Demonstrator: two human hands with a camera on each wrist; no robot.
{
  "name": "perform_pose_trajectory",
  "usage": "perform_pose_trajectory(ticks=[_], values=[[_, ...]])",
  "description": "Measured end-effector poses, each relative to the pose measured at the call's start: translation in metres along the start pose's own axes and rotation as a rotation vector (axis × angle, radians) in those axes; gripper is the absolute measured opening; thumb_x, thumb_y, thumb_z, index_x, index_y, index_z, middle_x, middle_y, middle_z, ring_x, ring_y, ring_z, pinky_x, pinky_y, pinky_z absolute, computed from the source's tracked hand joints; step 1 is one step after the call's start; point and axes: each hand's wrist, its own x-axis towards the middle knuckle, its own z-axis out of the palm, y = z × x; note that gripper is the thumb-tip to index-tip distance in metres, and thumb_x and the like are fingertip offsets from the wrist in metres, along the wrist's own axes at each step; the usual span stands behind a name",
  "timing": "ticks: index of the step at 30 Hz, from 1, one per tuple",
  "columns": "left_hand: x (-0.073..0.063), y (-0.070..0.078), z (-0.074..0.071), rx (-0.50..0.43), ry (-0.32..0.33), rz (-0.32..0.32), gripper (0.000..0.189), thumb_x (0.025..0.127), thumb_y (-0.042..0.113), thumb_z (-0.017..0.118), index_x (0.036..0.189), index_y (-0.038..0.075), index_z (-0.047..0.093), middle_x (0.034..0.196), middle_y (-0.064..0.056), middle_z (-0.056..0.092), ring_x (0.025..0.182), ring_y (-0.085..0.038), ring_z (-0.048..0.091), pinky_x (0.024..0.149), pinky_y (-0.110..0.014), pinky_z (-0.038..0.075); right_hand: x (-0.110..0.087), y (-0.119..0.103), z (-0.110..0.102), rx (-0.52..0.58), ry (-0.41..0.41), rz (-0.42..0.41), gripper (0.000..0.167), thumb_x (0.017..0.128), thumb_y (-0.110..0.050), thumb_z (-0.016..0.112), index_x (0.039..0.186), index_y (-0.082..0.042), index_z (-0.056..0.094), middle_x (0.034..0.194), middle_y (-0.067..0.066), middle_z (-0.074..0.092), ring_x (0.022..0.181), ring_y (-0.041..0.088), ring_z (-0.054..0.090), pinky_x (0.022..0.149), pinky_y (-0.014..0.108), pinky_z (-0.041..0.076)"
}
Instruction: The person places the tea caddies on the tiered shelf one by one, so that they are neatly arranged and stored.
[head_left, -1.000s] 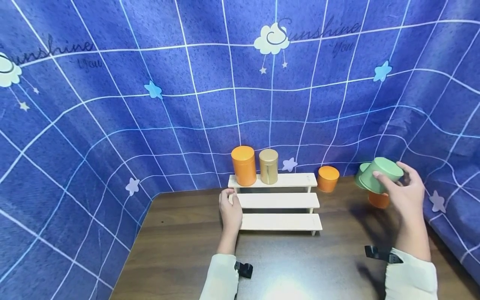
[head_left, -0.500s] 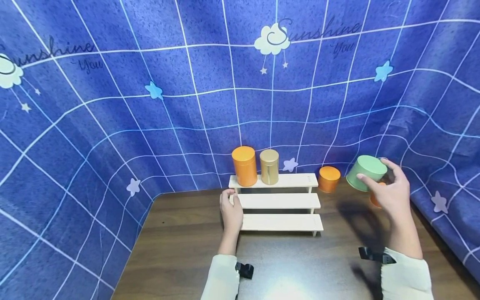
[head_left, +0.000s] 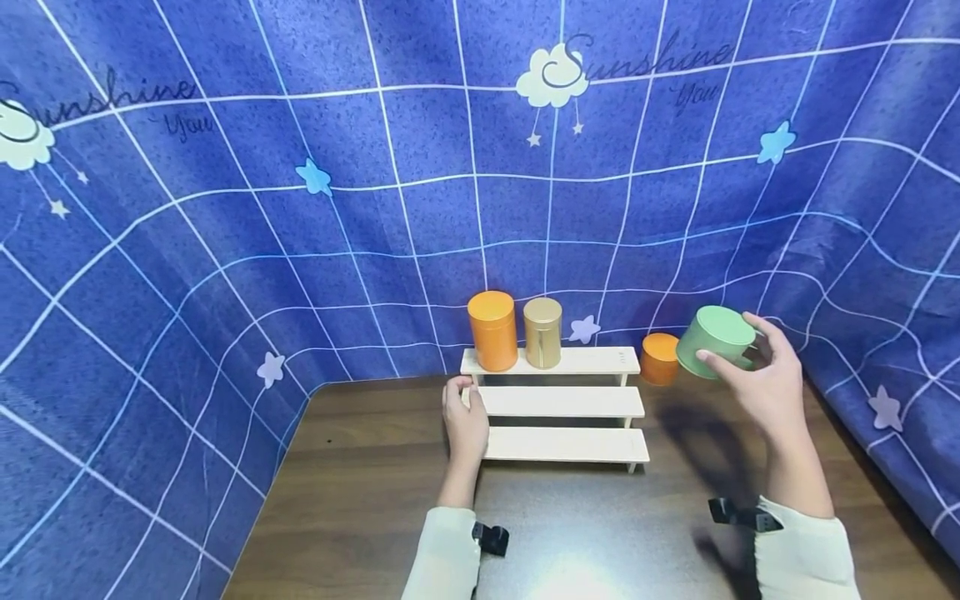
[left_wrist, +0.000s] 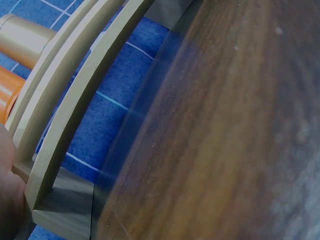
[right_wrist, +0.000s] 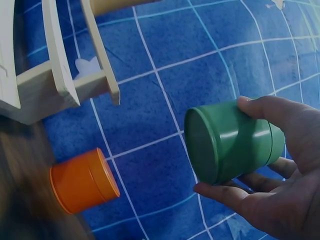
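My right hand (head_left: 772,379) holds a green tin (head_left: 716,340) in the air, tilted, with the thumb on one side and fingers on the other. In the right wrist view the green tin (right_wrist: 230,142) lies almost sideways in the grip. My left hand (head_left: 467,421) grips the left end of a pale wooden three-step rack (head_left: 562,402), seen at the edge of the left wrist view as slats (left_wrist: 75,115). On the rack's top step stand a tall orange tin (head_left: 492,333) and a narrower gold tin (head_left: 543,335).
A short orange tin (head_left: 660,360) stands on the brown wooden table (head_left: 360,467), right of the rack and close to the held tin. A blue gridded curtain (head_left: 420,217) hangs behind the table and along both sides.
My right hand has moved left with the green tin, closer to the rack and the short orange tin. Another orange tin at right is now hidden behind the hand. The left hand stays put.
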Motion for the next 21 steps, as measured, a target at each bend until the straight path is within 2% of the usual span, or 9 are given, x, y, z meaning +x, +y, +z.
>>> perform_pose_trajectory(ticks=[4,10,15,21], values=[[-0.001,0.001,0.001,-0.002,-0.003,-0.001,0.014,0.1,0.002,0.059,0.113,0.003,0.064,0.116,-0.016,0.063,0.118,-0.032,0.062,0.11,-0.05,0.046,-0.002,-0.003,0.004,0.072,0.009,0.033,0.084,0.077,0.001,0.089,0.151,-0.017,0.054,0.115,-0.022,0.063,0.103,-0.004,0.063,0.087,0.004,0.049],[-0.003,0.005,0.0,-0.01,-0.007,0.004,0.014,0.1,0.001,0.058,0.113,0.002,0.064,0.117,-0.018,0.063,0.119,-0.033,0.062,0.111,-0.051,0.046,-0.002,-0.005,0.008,0.174,-0.024,0.079,0.082,0.08,-0.001,0.089,0.152,-0.016,0.052,0.117,-0.018,0.064,0.109,-0.003,0.064,0.09,0.003,0.049],[-0.004,0.006,-0.002,-0.018,-0.017,0.005,0.015,0.101,0.001,0.057,0.114,0.001,0.063,0.118,-0.019,0.062,0.119,-0.033,0.061,0.11,-0.051,0.046,-0.003,-0.007,0.015,0.076,-0.053,0.052,0.08,0.083,-0.01,0.089,0.154,-0.017,0.051,0.119,-0.019,0.064,0.109,-0.008,0.063,0.091,0.003,0.049],[-0.002,0.006,-0.003,-0.013,-0.01,0.011,0.015,0.1,0.0,0.058,0.114,0.0,0.063,0.117,-0.019,0.062,0.118,-0.033,0.061,0.11,-0.051,0.046,-0.006,-0.009,0.027,0.026,-0.121,0.023,0.081,0.087,-0.016,0.087,0.157,-0.014,0.047,0.133,-0.006,0.064,0.111,-0.009,0.063,0.091,0.004,0.05]])
